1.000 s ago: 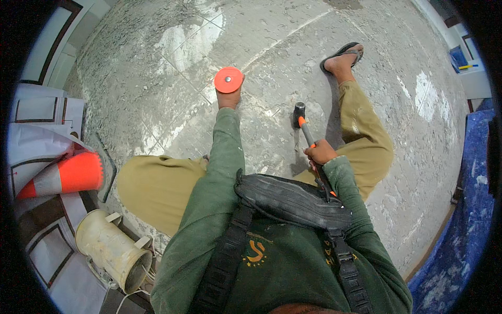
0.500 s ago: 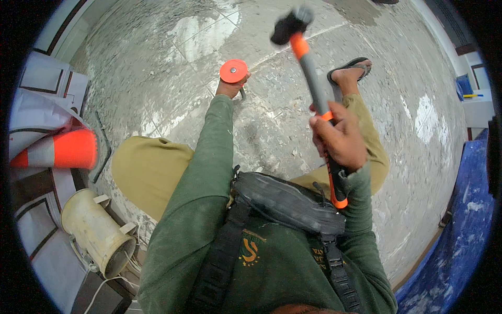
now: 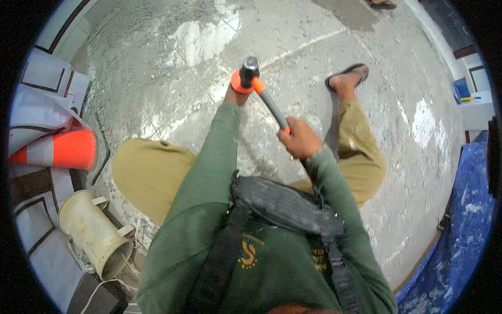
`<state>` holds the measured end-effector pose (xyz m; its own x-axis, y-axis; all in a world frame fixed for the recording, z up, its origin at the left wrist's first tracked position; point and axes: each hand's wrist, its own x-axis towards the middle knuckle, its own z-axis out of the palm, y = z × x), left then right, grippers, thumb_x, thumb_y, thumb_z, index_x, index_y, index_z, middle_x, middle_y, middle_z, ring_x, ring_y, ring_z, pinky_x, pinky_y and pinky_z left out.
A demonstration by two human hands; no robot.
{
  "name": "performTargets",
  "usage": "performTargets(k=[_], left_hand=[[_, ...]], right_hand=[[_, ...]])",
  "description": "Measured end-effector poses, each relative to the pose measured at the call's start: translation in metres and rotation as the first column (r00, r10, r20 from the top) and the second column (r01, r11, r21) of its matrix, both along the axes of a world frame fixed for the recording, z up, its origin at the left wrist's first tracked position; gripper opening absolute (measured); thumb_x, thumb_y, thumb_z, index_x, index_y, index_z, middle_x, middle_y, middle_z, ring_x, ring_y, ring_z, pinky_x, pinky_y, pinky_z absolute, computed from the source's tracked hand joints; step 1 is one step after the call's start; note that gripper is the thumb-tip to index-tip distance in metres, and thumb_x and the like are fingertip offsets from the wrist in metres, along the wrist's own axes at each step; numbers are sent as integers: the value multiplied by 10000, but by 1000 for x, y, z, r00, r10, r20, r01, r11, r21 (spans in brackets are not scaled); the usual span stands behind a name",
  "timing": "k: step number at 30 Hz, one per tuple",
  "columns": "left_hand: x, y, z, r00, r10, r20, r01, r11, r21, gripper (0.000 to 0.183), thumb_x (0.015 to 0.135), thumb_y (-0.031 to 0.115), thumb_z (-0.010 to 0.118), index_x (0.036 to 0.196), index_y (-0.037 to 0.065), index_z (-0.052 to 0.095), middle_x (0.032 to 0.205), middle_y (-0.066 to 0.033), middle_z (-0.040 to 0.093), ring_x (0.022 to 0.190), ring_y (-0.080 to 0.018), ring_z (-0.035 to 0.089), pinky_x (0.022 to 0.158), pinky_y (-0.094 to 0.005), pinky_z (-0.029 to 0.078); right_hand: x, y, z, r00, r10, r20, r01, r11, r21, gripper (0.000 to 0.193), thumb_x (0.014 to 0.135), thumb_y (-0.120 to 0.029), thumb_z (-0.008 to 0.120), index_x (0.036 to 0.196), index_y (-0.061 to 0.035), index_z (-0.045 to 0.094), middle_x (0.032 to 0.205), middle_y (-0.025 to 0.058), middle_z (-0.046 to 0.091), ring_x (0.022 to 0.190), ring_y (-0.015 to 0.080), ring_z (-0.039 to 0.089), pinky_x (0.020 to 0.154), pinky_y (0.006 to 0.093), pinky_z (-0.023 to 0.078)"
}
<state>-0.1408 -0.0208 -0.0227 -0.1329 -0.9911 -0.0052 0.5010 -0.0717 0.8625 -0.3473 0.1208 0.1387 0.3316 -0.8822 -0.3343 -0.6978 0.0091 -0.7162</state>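
Note:
My right hand (image 3: 300,139) grips a club hammer (image 3: 273,109) by its grey, black and orange handle. The dark, blunt head meets or overlaps an orange round hand guard (image 3: 236,82), and contact cannot be judged from above. Under that guard, my left hand (image 3: 236,97) is closed around the chisel it belongs to; the fingers and the chisel's shaft are mostly hidden. Both hands are over a rough grey floor (image 3: 293,68) marked with grooved lines and white patches.
At left lie an orange-and-white traffic cone (image 3: 76,148) and a cream cylindrical blower (image 3: 94,233) with a cable. A blue sheet (image 3: 463,220) runs along the right. My sandalled foot (image 3: 348,78) rests ahead at right; another person's foot (image 3: 383,4) shows at the top edge.
My right hand has swung the hammer down and leftward from its raised position, bringing the head over the orange guard. The left hand, still closed, has shifted slightly right and nearer.

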Motion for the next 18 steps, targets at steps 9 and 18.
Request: performTargets(k=[9, 18], left_hand=[[11, 8, -63, 985, 96, 142, -96, 995, -7, 286, 817, 111, 655, 1090, 73, 578, 1033, -32, 619, 947, -138, 586, 808, -278, 486], [-11, 13, -30, 768, 171, 618, -59, 979, -196, 441, 750, 137, 708, 1152, 41, 556, 1132, -105, 614, 1069, -192, 575, 919, -324, 467]], right_hand=[[-9, 8, 119, 928, -137, 347, 212, 959, -188, 196, 818, -176, 609, 808, 14, 562, 572, 69, 526, 481, 159, 522, 468, 323, 402], [-19, 1, -9, 991, 56, 122, 26, 813, -582, 138, 826, -144, 586, 820, -26, 515, 571, 34, 490, 406, 125, 476, 394, 276, 391]])
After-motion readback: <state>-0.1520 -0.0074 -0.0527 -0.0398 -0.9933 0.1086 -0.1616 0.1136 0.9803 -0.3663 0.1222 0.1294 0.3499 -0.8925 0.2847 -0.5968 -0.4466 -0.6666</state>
